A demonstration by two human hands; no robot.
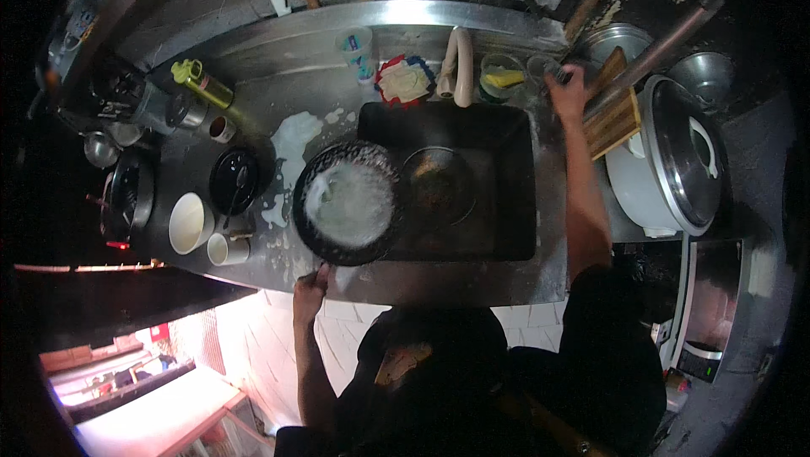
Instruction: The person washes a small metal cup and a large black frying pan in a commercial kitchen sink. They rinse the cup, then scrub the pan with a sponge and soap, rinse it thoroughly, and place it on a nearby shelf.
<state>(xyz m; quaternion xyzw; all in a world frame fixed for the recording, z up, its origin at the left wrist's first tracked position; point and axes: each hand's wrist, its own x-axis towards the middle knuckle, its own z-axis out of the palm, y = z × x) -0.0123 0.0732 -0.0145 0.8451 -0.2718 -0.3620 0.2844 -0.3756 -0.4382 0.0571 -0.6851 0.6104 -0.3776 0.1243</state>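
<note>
My left hand [309, 295] grips the handle of a black frying pan [304, 223]. White suds [348, 200] cover the pan's inside. It is held level over the counter, its right side overlapping the left edge of the dark sink basin [506, 204]. At the back right, my right hand [569, 93] reaches to a small clear container [538, 66]. A small grey object [559, 75] sits between its thumb and fingers, too blurred to name. Left of that container stands a clear tub [490, 90] with a yellow sponge [505, 79] in it.
A beige faucet [460, 64], a crumpled cloth [405, 82] and a plastic cup [357, 55] line the back. Foam [294, 134] is spilled left of the sink. Further left are a black plate [228, 172], white bowl [190, 223] and mug [228, 249]. A large cooker [639, 185] and cutting boards [610, 125] stand right.
</note>
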